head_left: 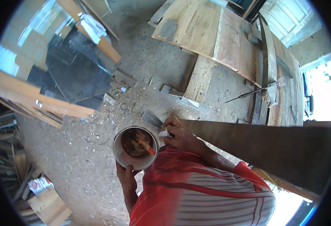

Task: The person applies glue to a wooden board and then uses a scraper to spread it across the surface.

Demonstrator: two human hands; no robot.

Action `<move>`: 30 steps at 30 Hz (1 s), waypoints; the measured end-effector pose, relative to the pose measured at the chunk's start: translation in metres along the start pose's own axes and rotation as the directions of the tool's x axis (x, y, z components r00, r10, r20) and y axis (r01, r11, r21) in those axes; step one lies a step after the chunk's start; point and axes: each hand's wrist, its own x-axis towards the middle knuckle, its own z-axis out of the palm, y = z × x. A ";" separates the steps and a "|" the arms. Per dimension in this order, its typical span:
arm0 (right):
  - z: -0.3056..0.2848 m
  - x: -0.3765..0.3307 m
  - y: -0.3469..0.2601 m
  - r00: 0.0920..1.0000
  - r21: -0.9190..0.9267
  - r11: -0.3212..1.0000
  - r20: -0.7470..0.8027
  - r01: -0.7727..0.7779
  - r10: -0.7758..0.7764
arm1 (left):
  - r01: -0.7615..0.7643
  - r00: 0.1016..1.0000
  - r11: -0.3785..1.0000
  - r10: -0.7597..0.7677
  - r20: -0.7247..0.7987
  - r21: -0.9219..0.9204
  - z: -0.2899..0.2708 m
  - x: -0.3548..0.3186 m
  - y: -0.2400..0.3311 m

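Above the dusty floor (78, 158), the left hand (127, 176) is cupping a white tin (135, 147) of brown liquid from below, fingers closed around its rim, while the right hand (176, 132), just beside the tin, is pinching a small white object (164, 133) against a dark plank (259, 147).

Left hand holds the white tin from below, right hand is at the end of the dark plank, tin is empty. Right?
Not empty. The head view shows the white tin holding brownish contents and an orange-handled tool. The left hand does hold it from below, and the right hand is at the dark plank end.
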 end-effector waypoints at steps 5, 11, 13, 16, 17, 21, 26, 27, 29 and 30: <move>-0.015 0.050 -0.013 0.986 0.009 0.996 -0.134 -0.093 0.093 | -0.007 0.998 0.996 0.000 0.065 0.094 0.005 0.075 0.061; -0.015 0.104 0.000 0.924 -0.001 0.994 -0.368 -0.110 0.102 | -0.099 0.969 0.977 0.052 0.240 0.188 0.012 0.176 0.124; -0.015 0.125 0.012 0.886 -0.144 0.980 -0.461 -0.135 0.054 | -0.150 0.952 0.964 0.081 0.295 0.218 0.022 0.206 0.149; -0.014 0.160 0.020 0.817 -0.118 0.963 -0.560 -0.241 0.136 | -0.235 0.905 0.946 0.128 0.406 0.225 0.027 0.256 0.183; -0.014 0.171 0.019 0.795 -0.113 0.961 -0.591 -0.252 0.138 | -0.266 0.883 0.939 0.147 0.445 0.218 0.024 0.276 0.188; -0.021 0.211 0.012 0.699 -0.054 0.954 -0.693 -0.296 0.177 | -0.243 0.843 0.951 0.108 0.528 0.192 0.048 0.326 0.241; -0.040 0.242 0.017 0.606 -0.062 0.943 -0.779 -0.326 0.158 | -0.344 0.799 0.927 0.205 0.566 0.150 0.083 0.376 0.291; -0.049 0.249 0.020 0.583 -0.066 0.935 -0.796 -0.349 0.161 | -0.309 0.794 0.935 0.154 0.588 0.172 0.090 0.388 0.305; -0.066 0.258 0.029 0.560 -0.105 0.921 -0.817 -0.376 0.136 | -0.314 0.781 0.943 0.191 0.595 0.109 0.109 0.404 0.320; -0.072 0.263 0.036 0.546 -0.111 0.916 -0.828 -0.386 0.130 | -0.321 0.776 0.943 0.208 0.595 0.089 0.118 0.413 0.328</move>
